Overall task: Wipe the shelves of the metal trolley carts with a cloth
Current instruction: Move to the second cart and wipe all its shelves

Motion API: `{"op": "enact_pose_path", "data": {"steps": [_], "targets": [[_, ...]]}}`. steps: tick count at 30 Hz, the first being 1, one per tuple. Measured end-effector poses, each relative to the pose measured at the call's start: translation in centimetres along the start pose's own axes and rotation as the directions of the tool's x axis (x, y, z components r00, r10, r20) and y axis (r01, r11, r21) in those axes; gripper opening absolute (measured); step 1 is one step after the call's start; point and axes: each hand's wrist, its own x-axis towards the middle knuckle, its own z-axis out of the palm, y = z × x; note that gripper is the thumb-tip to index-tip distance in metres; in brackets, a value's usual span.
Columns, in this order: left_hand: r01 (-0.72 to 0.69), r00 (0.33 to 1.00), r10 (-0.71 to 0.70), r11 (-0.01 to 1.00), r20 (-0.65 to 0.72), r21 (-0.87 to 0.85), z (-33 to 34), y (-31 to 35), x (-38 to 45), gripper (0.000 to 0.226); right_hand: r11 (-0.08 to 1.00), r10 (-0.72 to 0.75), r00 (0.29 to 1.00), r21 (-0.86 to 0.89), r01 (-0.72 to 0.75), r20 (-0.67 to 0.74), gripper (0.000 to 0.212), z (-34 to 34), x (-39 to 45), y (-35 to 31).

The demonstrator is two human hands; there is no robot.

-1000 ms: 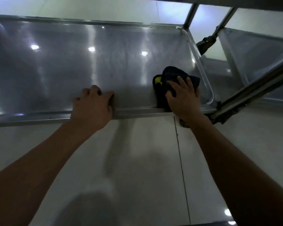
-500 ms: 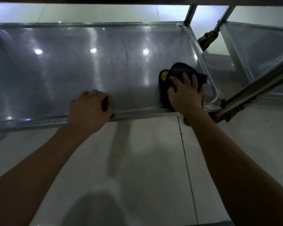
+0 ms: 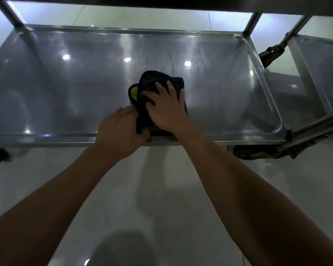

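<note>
Right hand point(image 3: 166, 110) presses flat, fingers spread, on the cloth point(image 3: 158, 81); left hand point(image 3: 119, 134) pinches its edge (shelf point(image 3: 65, 83) beneath)

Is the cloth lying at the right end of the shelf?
No, the cloth lies mid-shelf near the front rim, under the right hand.

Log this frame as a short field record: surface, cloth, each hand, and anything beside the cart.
surface: shiny metal trolley shelf, raised rim
cloth: dark crumpled cloth with a yellow patch, lying on the shelf near its front edge
right hand: fingers spread flat, pressing on the cloth
left hand: at the front rim, fingers curled on the cloth's near edge
beside: second metal cart to the right
floor: pale glossy tiles
</note>
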Motion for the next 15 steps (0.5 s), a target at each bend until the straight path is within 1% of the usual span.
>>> {"op": "enact_pose_path", "data": {"steps": [3, 6, 8, 12, 15], "targets": [[-0.017, 1.000, 0.015, 0.995, 0.023, 0.098, -0.2, 0.5, 0.9, 0.033, 0.999, 0.016, 0.999, -0.031, -0.017, -0.032, 0.049, -0.9, -0.7, 2.4], [-0.038, 0.997, 0.022, 0.974, 0.073, 0.223, -0.6, 1.3, 2.6, 0.035, 0.988, 0.142, 0.987, -0.053, -0.146, -0.073, 0.048, -3.1, -2.1, 7.7], [-0.043, 0.997, 0.026, 0.964, 0.069, 0.264, -0.8, 1.8, 3.7, 0.029, 0.967, 0.237, 0.964, -0.067, -0.245, -0.118, 0.047, -5.0, -3.6, 12.1], [-0.016, 0.997, -0.003, 0.967, 0.076, 0.256, -0.4, 1.6, 4.8, 0.025, 0.901, 0.408, 0.894, -0.076, -0.427, -0.186, 0.046, -8.7, -7.2, 19.9], [-0.011, 0.998, -0.002, 0.976, 0.058, 0.219, 0.0, 0.8, 4.8, 0.028, 0.871, 0.442, 0.872, -0.130, -0.473, -0.209, 0.047, -9.6, -8.0, 21.9]]}}
